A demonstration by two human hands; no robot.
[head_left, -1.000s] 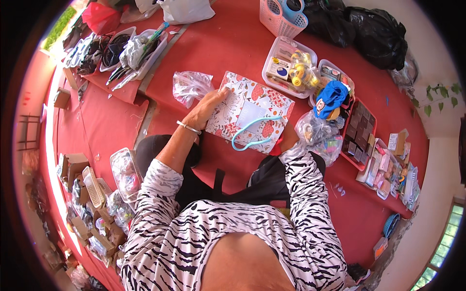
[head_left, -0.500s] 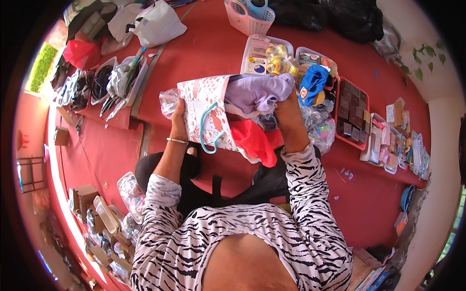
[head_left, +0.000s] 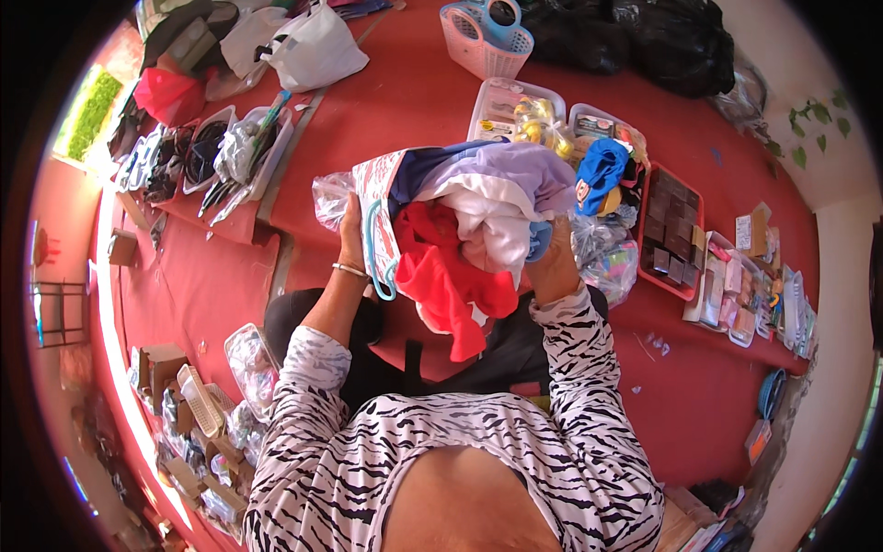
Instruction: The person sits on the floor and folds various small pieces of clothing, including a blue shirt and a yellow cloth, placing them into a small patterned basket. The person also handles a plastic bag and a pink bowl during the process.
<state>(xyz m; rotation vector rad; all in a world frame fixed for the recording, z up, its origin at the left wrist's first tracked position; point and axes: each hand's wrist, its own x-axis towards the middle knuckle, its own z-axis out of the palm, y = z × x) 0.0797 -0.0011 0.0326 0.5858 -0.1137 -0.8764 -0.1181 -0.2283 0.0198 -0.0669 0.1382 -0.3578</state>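
My left hand [head_left: 351, 237] holds a paper gift bag [head_left: 375, 184] by its bottom end. The bag is white with a reddish print and a pale blue cord handle [head_left: 379, 267], and it lies tipped on its side, its mouth to the right. Out of it bulges a bundle of clothes: a lavender cloth [head_left: 538, 170], a white cloth [head_left: 492, 216], a dark blue cloth [head_left: 414, 175] and a red cloth [head_left: 460, 294] that hangs lowest. My right hand [head_left: 552, 262] grips the bundle at its right side, its fingers hidden behind the fabric.
Beyond the bag stand clear tubs [head_left: 501, 101] of small goods, a blue cloth bundle [head_left: 602, 170] and a red tray [head_left: 653, 276] of dark boxes. A pink-and-blue basket [head_left: 487, 55] and black bags [head_left: 676, 46] are farther back. Bins [head_left: 262, 156] sit left on the red floor.
The clothes have come farther out of the bag, with white cloth now showing and the red cloth hanging lower. My right hand has moved down, and the bag's mouth has turned toward me.
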